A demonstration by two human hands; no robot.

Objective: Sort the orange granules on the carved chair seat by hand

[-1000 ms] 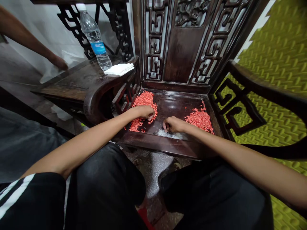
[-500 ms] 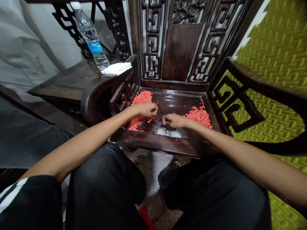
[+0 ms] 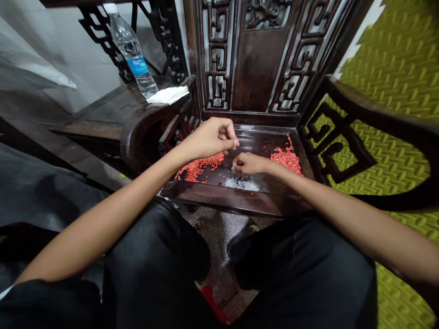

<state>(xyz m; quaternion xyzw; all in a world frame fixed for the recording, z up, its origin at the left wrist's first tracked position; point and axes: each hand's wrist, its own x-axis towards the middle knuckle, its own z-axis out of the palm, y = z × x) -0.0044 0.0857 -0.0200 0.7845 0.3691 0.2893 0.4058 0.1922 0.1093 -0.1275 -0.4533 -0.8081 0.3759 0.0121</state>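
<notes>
Careful fingertip work on the chair seat (image 3: 262,148): left hand (image 3: 209,138) raised, fingers bunched, contents hidden; right hand (image 3: 248,163) pinching at white grains (image 3: 241,184), apart from orange-red grains (image 3: 200,167).

A clear blue-labelled plastic water bottle (image 3: 133,57) stands by a folded white napkin (image 3: 168,95) on a dark wooden side table (image 3: 103,108); olive-green foam matting (image 3: 387,77) fills the right.

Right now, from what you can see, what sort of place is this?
Probably an indoor room in a home or similar, furnished in traditional Chinese style, though I can't be sure. A dark carved wooden armchair, a matching side table and a speckled stone floor suggest it.
</notes>
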